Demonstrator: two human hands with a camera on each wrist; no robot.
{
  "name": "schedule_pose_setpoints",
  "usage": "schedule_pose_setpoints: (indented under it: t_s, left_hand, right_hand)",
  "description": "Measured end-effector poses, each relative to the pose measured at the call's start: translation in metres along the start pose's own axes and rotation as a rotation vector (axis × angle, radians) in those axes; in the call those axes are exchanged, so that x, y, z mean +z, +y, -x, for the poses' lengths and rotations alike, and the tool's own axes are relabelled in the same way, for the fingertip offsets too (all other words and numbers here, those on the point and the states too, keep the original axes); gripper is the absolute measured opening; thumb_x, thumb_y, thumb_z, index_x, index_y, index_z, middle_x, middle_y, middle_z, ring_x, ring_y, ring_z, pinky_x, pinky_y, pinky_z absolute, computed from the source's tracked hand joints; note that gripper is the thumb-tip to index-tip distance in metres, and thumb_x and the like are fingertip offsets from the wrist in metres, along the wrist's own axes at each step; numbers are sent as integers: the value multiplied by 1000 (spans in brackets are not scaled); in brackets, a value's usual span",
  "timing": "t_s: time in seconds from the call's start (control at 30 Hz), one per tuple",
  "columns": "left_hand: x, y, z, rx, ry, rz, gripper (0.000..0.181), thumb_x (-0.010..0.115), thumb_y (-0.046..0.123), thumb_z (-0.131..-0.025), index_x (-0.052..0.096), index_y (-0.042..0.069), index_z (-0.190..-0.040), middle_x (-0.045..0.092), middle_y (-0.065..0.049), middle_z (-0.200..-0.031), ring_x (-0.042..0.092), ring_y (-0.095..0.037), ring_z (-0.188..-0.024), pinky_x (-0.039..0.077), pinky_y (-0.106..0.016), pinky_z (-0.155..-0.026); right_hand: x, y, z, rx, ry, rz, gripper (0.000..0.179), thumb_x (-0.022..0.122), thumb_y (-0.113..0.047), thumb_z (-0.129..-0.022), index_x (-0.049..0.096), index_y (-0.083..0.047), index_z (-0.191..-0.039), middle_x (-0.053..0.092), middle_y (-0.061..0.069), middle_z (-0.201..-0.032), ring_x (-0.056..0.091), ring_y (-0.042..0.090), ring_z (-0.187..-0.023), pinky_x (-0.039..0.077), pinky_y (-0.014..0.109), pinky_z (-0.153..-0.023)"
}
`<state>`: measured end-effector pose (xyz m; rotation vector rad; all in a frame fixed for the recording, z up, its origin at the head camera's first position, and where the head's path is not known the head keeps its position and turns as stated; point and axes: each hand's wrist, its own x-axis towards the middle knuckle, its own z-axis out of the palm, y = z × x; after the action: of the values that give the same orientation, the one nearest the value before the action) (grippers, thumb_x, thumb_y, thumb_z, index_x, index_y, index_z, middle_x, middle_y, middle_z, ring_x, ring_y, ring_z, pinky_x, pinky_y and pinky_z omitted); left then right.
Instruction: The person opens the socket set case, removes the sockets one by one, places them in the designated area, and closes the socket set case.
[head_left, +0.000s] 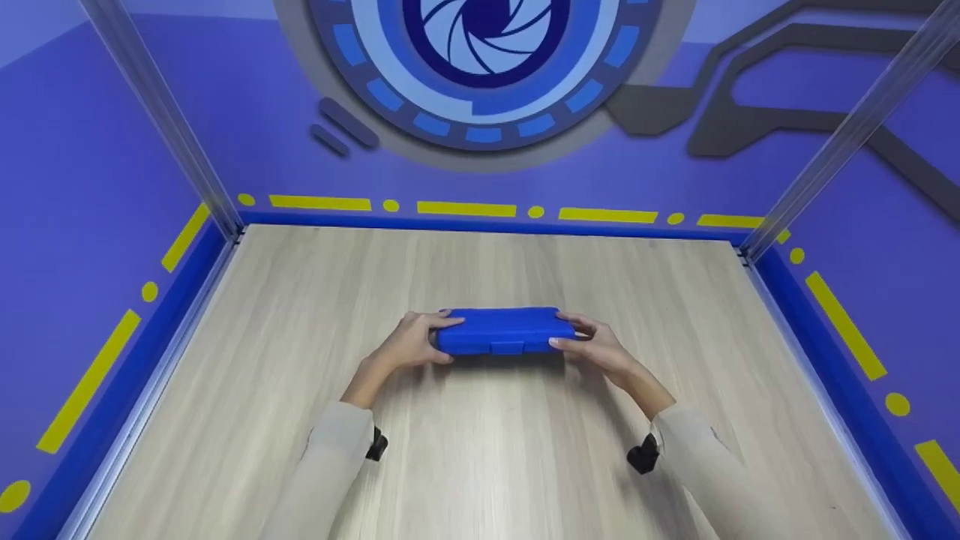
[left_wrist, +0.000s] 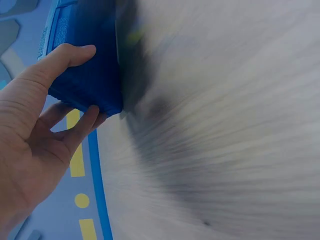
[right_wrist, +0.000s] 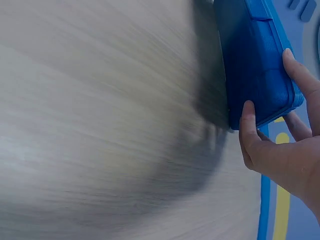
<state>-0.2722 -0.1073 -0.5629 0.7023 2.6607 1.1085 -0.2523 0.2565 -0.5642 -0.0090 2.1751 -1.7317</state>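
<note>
A blue lidded plastic box [head_left: 506,326] with a front latch lies level at mid-table, closed, its long side facing me. My left hand [head_left: 409,341] grips its left end; in the left wrist view the thumb [left_wrist: 75,54] lies against the box [left_wrist: 95,75] and the other fingers reach around the end. At the right end, my right hand [head_left: 600,349] holds the box between thumb and fingers, also seen in the right wrist view around the box's corner [right_wrist: 260,85]. A shadow falls along the near lower edge; whether the underside touches the wood cannot be told.
The wood-grain table [head_left: 495,450] spreads around the box. Blue printed panels [head_left: 480,176] with yellow dashes stand behind and at both sides, joined by metal posts [head_left: 161,105] at the back corners. Small black devices [head_left: 643,454] sit at both sleeve cuffs.
</note>
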Motion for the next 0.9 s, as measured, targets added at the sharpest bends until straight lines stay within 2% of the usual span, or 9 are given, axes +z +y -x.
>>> schedule_pose_setpoints:
  t_s: [0.17, 0.33, 0.43, 0.6, 0.7, 0.8, 0.9]
  left_hand:
    - [-3, -2, -1, -41, -18, 55, 69, 89, 13, -78, 62, 15, -142, 48, -20, -155, 42, -42, -147, 31, -57, -123]
    - [-2, -5, -2, -47, -17, 105, 70, 90, 16, -77, 63, 16, -141, 50, -19, -154, 42, -43, -146, 31, -59, -122]
    - [-3, -7, -3, -28, 1, 100, 69, 92, 18, -75, 65, 17, -139, 53, -18, -151, 47, -41, -143, 35, -57, -120]
    - [-5, -8, -5, -21, 10, 98, 67, 92, 19, -75, 67, 20, -137, 55, -14, -150, 49, -39, -141, 39, -53, -118]
    - [-7, -10, -6, -20, 7, 111, 67, 91, 18, -76, 66, 20, -138, 54, -14, -151, 49, -40, -141, 41, -54, -117]
    - [-7, -10, -6, -21, 0, 127, 68, 91, 17, -76, 66, 19, -138, 53, -15, -152, 48, -41, -142, 40, -54, -117]
    - [-6, -11, -6, -21, -5, 138, 69, 91, 15, -75, 66, 18, -138, 51, -16, -153, 47, -42, -143, 39, -54, -118]
  right_hand:
    - [1, -1, 2, 22, -33, -68, 75, 73, -22, -96, 34, -9, -158, 34, 25, -160, 52, 39, -133, 47, 56, -111]
    - [1, 1, 7, 102, -71, -103, 84, 67, -29, -100, 17, -1, -161, 39, 31, -153, 59, 40, -125, 52, 52, -106]
    - [1, 4, 11, 146, -146, -129, 85, 61, -33, -103, 11, 6, -159, 43, 36, -150, 61, 40, -127, 52, 51, -107]
    - [12, 8, 16, 163, -281, -129, 70, 55, -29, -106, 25, 15, -150, 52, 35, -144, 67, 34, -121, 53, 50, -106]
    - [23, 6, 16, 157, -332, -131, 61, 54, -28, -107, 34, 15, -147, 57, 32, -141, 68, 30, -118, 54, 48, -105]
    - [36, 5, 16, 157, -364, -177, 60, 52, -29, -108, 36, 12, -148, 61, 29, -139, 68, 28, -117, 54, 48, -105]
    - [51, 3, 15, 170, -359, -249, 62, 53, -33, -108, 36, 9, -149, 66, 24, -132, 70, 27, -112, 55, 48, -102]
